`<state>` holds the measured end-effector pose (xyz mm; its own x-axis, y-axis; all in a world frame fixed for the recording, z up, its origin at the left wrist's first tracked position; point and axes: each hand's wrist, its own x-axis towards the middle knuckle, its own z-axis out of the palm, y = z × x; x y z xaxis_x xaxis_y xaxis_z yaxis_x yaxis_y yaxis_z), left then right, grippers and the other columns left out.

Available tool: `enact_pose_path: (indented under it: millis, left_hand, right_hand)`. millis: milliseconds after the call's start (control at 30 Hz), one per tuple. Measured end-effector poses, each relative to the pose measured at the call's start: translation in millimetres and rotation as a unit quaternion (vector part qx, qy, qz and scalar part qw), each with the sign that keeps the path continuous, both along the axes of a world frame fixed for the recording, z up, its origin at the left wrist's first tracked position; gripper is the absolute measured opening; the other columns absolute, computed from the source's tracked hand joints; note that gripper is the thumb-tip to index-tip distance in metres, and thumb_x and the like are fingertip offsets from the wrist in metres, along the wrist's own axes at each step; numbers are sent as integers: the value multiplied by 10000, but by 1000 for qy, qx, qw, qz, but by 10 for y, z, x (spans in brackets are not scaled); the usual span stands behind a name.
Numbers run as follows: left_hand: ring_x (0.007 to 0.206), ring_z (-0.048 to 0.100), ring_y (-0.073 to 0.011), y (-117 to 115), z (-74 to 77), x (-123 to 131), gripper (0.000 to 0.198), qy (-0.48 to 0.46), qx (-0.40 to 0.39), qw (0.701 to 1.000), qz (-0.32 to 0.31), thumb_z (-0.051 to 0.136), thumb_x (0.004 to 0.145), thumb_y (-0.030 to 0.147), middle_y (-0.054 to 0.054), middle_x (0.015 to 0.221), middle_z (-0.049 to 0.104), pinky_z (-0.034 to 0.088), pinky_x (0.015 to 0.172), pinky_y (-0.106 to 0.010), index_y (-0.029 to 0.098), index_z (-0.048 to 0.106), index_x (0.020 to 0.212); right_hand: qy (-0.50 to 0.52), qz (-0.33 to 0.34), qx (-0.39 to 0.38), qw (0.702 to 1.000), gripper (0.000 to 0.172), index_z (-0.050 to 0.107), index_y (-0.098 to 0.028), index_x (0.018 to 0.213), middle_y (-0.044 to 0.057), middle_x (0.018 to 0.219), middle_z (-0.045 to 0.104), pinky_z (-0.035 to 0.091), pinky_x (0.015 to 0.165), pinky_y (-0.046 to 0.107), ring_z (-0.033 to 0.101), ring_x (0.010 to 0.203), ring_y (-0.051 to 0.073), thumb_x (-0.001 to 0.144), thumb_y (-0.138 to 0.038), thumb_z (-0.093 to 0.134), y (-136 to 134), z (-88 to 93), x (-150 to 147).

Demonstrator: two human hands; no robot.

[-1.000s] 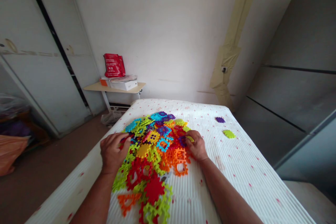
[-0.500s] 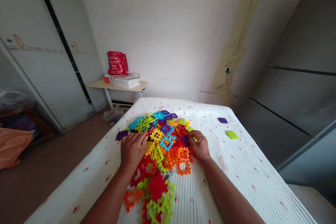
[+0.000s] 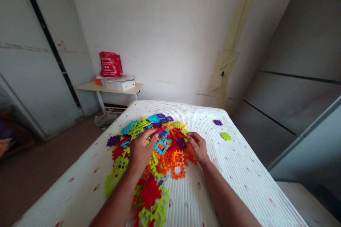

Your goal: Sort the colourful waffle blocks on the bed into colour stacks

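Note:
A loose heap of toothed plastic building tiles lies on the bed. My left hand [image 3: 143, 147] pinches a red tile [image 3: 161, 130], seen nearly edge-on and raised over the heap's middle. My right hand [image 3: 197, 147] is at the heap's right side, thumb and fingers drawn together; what is between them, if anything, is hidden. Just left of its fingertips are a purple tile [image 3: 181, 144] and a lime tile [image 3: 184, 132]. Between the hands lie a blue window-frame tile [image 3: 162, 147] and orange frame tiles [image 3: 178, 156]. Nearer me lies a red solid tile [image 3: 151, 192].
A purple tile [image 3: 217, 122] and a lime tile [image 3: 226, 136] lie apart on the right of the white ribbed bedspread [image 3: 239, 184]. Beyond the bed, a small table [image 3: 87, 86] bears a white box [image 3: 121, 85] and a red bag [image 3: 110, 64]. Grey cabinets flank the bed.
My left hand has moved right over the heap, bringing the red tile across the yellow frame tile. My right hand's fingers have shifted slightly. The view has turned a little to the right.

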<state>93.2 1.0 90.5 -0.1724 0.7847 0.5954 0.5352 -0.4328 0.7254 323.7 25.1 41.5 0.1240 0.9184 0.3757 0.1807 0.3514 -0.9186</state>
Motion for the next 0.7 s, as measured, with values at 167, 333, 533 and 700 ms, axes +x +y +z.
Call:
enact_pose_path:
  millis: [167, 333, 533, 700]
  left_hand:
    - [742, 647, -177, -18, -87, 284, 177, 203, 168, 965, -10, 524, 805, 182, -46, 819, 712, 504, 730, -314, 209, 663, 911]
    - [760, 639, -169, -72, -177, 346, 200, 256, 234, 937, -39, 534, 786, 101, -42, 813, 707, 506, 748, -307, 201, 644, 919]
    - [818, 633, -167, -77, -229, 338, 204, 261, 212, 939, -69, 520, 802, 105, -48, 874, 701, 510, 779, -308, 202, 630, 944]
    - [882, 625, -179, -66, -263, 300, 247, 241, 193, 947, -88, 503, 808, 109, -60, 928, 693, 506, 822, -336, 209, 620, 1002]
  right_hand:
    - [136, 155, -50, 977, 363, 578, -214, 1014, 29, 872, 640, 447, 507, 249, 565, 605, 126, 712, -408, 637, -139, 229, -39]
    - [162, 239, -110, 951, 397, 576, -226, 998, -43, 681, 592, 430, 450, 210, 536, 519, 94, 631, -286, 716, -160, 219, -182]
    - [214, 238, -121, 940, 457, 561, -224, 979, -66, 668, 598, 446, 443, 200, 550, 493, 85, 558, -184, 734, -135, 150, -253]
    - [224, 218, -107, 944, 444, 568, -223, 965, -66, 667, 599, 446, 439, 207, 542, 486, 86, 550, -142, 706, -128, 185, -192]
